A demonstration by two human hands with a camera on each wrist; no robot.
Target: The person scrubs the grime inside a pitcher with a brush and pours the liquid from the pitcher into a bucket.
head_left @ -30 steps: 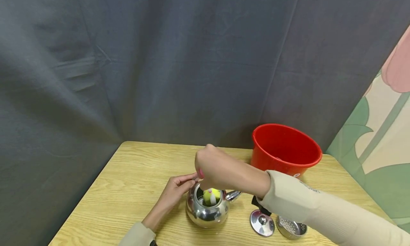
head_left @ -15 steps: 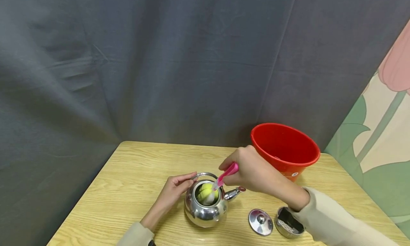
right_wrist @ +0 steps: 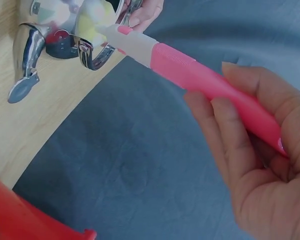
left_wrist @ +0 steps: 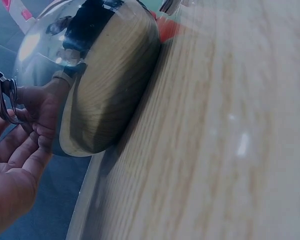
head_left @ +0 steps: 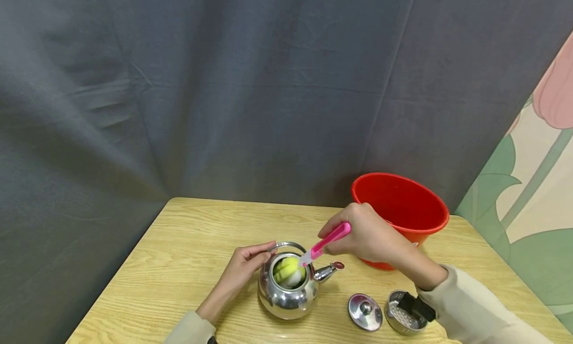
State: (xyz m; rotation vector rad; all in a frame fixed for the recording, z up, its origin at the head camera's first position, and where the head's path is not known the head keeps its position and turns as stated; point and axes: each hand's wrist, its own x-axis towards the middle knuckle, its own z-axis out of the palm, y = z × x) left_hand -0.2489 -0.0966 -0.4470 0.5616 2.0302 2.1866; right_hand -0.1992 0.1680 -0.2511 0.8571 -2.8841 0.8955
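Observation:
A shiny metal kettle point(head_left: 288, 301) stands upright on the table, its lid off and its spout pointing right. My left hand point(head_left: 246, 264) pinches the kettle's loop handle point(head_left: 288, 244) on the left side; the left wrist view shows fingers point(left_wrist: 20, 155) at the handle's metal end. In my right hand point(head_left: 362, 234) is a sponge brush with a pink handle point(right_wrist: 215, 85), gripped between thumb and fingers. Its yellow and white sponge head point(head_left: 286, 272) sits inside the kettle's mouth, the lower part hidden. The brush handle leans up toward the right.
The kettle lid point(head_left: 365, 312) lies right of the kettle, knob up. Beside it stands a small perforated metal strainer point(head_left: 405, 316), partly covered by the black wrist strap. A red basin point(head_left: 398, 199) stands at the back right. A dark curtain point(head_left: 268, 110) hangs behind the table.
My right hand has moved from over the kettle to the right, tipping the brush handle that way while its sponge head stays in the kettle. My left hand stays at the kettle handle.

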